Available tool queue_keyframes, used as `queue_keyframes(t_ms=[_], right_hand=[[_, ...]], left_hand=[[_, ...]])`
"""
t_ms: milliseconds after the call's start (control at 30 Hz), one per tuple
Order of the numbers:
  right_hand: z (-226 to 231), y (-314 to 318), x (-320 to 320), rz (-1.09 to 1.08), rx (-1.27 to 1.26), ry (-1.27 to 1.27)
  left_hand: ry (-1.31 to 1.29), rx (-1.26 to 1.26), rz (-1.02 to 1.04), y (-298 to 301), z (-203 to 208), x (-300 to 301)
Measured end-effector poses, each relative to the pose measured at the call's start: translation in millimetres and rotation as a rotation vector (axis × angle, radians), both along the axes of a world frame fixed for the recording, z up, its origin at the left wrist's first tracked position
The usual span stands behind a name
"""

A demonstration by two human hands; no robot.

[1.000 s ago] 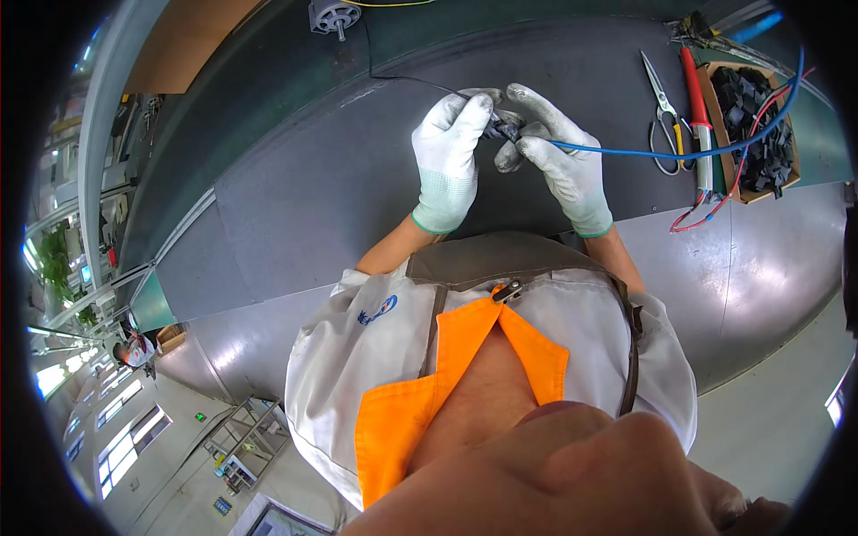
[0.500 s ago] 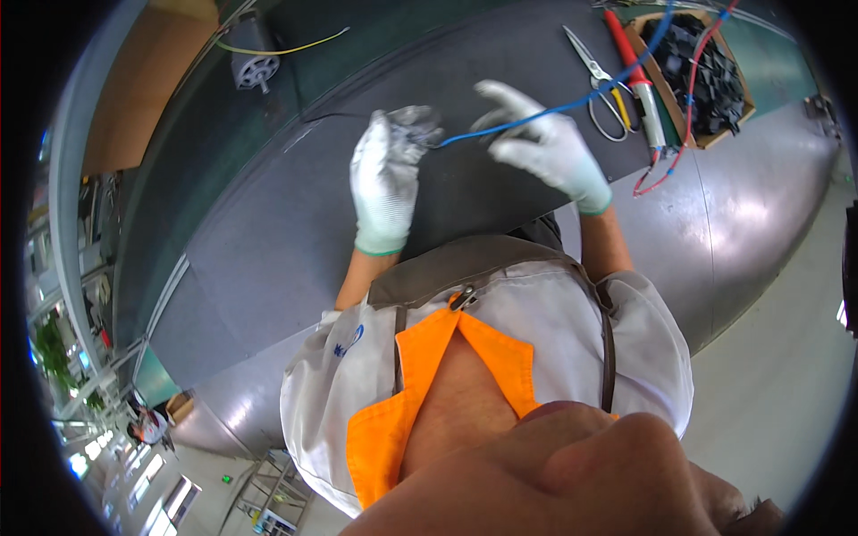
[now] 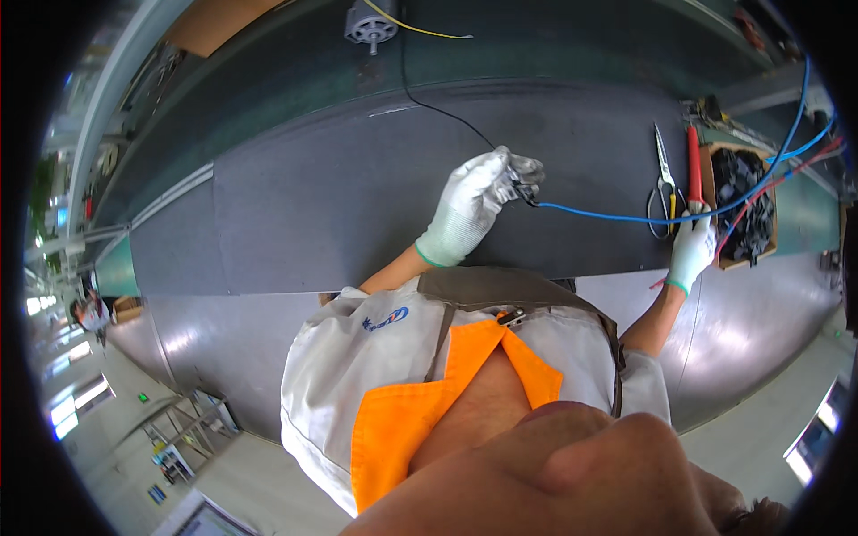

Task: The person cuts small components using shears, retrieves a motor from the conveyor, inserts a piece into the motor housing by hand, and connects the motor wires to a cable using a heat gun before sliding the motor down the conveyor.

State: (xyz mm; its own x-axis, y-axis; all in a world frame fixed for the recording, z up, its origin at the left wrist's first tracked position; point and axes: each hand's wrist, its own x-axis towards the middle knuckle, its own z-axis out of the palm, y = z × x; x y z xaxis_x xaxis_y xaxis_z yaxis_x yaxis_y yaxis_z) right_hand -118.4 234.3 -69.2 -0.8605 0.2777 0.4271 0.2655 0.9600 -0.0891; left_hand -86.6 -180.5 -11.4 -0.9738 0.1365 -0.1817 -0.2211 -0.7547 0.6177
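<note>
Head view: my gloved left hand (image 3: 474,201) pinches a small dark connector (image 3: 521,189) on the blue wire (image 3: 608,215) above the grey mat (image 3: 313,205); my right hand (image 3: 693,250) curls around a red-handled tool (image 3: 694,170) beside the scissors (image 3: 663,179). I judge the wire work unfinished.
</note>
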Motion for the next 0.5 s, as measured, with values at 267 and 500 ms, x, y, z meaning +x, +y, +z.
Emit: queue_keyframes(t_ms=[267,500], right_hand=[[71,-122,-19,0.36,-0.78,-0.128],[63,-250,-107,0.94,-1.035,-0.456]], left_hand=[[0.005,0.042,-0.072,-3,0,4],[0.01,0.098,-0.095,-6,3,11]])
